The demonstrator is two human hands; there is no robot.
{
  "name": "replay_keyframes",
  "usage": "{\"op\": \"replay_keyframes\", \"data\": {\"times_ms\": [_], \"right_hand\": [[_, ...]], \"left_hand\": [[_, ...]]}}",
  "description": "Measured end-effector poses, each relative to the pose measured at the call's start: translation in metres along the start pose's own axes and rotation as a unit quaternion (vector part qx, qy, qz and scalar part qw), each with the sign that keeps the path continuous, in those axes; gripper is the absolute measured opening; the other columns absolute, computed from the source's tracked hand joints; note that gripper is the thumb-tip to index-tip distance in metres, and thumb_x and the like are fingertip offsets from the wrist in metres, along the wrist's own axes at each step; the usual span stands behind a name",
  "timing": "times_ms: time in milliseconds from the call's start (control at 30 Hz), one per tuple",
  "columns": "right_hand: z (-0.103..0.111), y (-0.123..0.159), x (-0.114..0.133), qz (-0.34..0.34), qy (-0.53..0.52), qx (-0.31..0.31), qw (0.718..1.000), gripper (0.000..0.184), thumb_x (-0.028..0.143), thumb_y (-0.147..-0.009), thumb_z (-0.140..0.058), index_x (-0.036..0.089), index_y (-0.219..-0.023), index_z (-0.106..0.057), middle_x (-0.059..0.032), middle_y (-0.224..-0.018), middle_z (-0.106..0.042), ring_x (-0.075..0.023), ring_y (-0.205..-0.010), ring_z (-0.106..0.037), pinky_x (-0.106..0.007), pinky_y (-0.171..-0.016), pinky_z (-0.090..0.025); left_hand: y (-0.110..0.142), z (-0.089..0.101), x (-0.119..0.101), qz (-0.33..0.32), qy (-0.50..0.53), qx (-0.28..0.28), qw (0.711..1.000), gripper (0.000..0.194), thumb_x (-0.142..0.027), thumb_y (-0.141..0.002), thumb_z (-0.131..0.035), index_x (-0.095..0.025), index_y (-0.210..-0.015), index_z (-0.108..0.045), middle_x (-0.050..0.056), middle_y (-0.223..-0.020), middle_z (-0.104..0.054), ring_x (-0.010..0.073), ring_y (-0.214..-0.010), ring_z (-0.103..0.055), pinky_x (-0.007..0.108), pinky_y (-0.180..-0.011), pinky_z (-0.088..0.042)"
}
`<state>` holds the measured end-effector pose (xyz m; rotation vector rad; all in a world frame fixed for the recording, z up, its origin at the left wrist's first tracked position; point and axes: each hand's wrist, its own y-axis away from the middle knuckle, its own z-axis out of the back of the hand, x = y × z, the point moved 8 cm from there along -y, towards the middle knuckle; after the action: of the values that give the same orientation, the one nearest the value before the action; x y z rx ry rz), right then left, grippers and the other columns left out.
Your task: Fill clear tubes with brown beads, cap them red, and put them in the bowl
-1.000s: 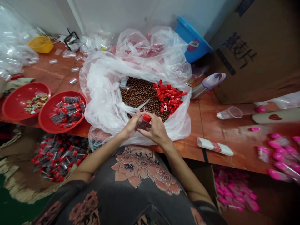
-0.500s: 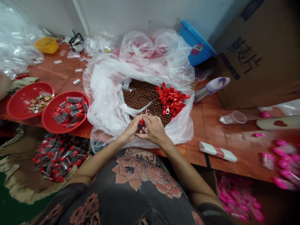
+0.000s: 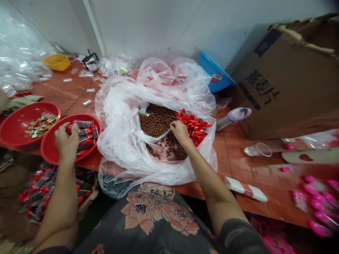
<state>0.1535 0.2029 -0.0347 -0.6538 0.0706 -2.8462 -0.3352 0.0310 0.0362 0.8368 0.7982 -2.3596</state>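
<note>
Hands have split since the last frame: no longer together over the bag, bottle out of sight.

Left hand (image 3: 66,144) is hovering over a red bowl (image 3: 53,141), fingers curled, back of hand facing me. Can't tell if it's gripping anything. Just under and right of that hand, the bowl is holding small bottles with red caps (image 3: 84,133), packed in plastic sleeves. Further left of the hand, a second red bowl (image 3: 16,121) is holding candy packets (image 3: 41,125). Below the hand, more red-capped bottles (image 3: 39,190) are lying in a heap off the table edge.

Right hand (image 3: 181,131) is reaching into a clear plastic bag (image 3: 116,120), fingers bunched and pressing at the edge of a pile of red caps (image 3: 195,128). Can't tell if it's pinching one. Left of the fingertips, brown beads (image 3: 156,121) are filling the bag's opening, and the pile is sitting on top of them.

Right of the hand, past the bag, a plastic cup (image 3: 258,150) and a white roll (image 3: 245,188) are lying on the wooden table (image 3: 227,165). Far right, pink caps (image 3: 317,203) are blurred. Ahead of the hand, a blue tub (image 3: 215,72) is sitting beside a cardboard box (image 3: 280,91).
</note>
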Motion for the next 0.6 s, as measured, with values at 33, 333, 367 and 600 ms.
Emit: {"op": "replay_keyframes", "data": {"times_ms": [33, 333, 367, 600], "right_hand": [[-0.005, -0.004, 0.004, 0.006, 0.004, 0.007, 1.0, 0.026, 0.017, -0.091, -0.05, 0.017, -0.099, -0.075, -0.009, -0.102, -0.072, -0.0197, -0.095, -0.065, -0.03, -0.089, -0.047], [-0.048, -0.027, 0.037, 0.048, 0.007, 0.061, 0.997, 0.027, 0.018, -0.094, -0.049, 0.014, -0.102, -0.074, -0.0118, -0.106, -0.071, -0.0204, -0.102, -0.063, -0.031, -0.096, -0.044], [-0.051, -0.028, 0.039, 0.052, 0.002, 0.066, 0.996, 0.026, 0.019, -0.093, -0.05, 0.014, -0.103, -0.074, -0.0116, -0.107, -0.071, -0.0204, -0.102, -0.063, -0.031, -0.097, -0.044], [-0.059, -0.033, 0.055, 0.067, -0.074, 0.07, 0.993, 0.016, 0.017, -0.086, -0.059, 0.016, -0.092, -0.074, -0.0109, -0.101, -0.072, -0.0215, -0.098, -0.064, -0.036, -0.098, -0.046]], "left_hand": [[-0.003, -0.002, 0.01, 0.017, -0.045, -0.004, 0.999, 0.058, -0.058, -0.082, -0.063, -0.022, -0.127, -0.06, 0.011, -0.119, -0.06, 0.037, -0.113, -0.058, 0.059, -0.101, -0.041], [0.015, -0.045, 0.008, -0.087, -0.081, 0.063, 0.991, 0.049, -0.044, -0.087, -0.059, -0.013, -0.124, -0.065, 0.012, -0.119, -0.061, 0.0346, -0.122, -0.054, 0.049, -0.107, -0.039], [0.019, -0.044, 0.006, -0.096, -0.08, 0.059, 0.99, 0.046, -0.041, -0.088, -0.058, -0.013, -0.124, -0.066, 0.012, -0.119, -0.061, 0.0333, -0.121, -0.054, 0.048, -0.107, -0.04], [0.046, -0.016, -0.007, -0.085, -0.072, -0.007, 0.994, 0.034, -0.03, -0.091, -0.054, -0.017, -0.119, -0.069, 0.011, -0.121, -0.063, 0.0257, -0.117, -0.057, 0.041, -0.108, -0.042]]}}
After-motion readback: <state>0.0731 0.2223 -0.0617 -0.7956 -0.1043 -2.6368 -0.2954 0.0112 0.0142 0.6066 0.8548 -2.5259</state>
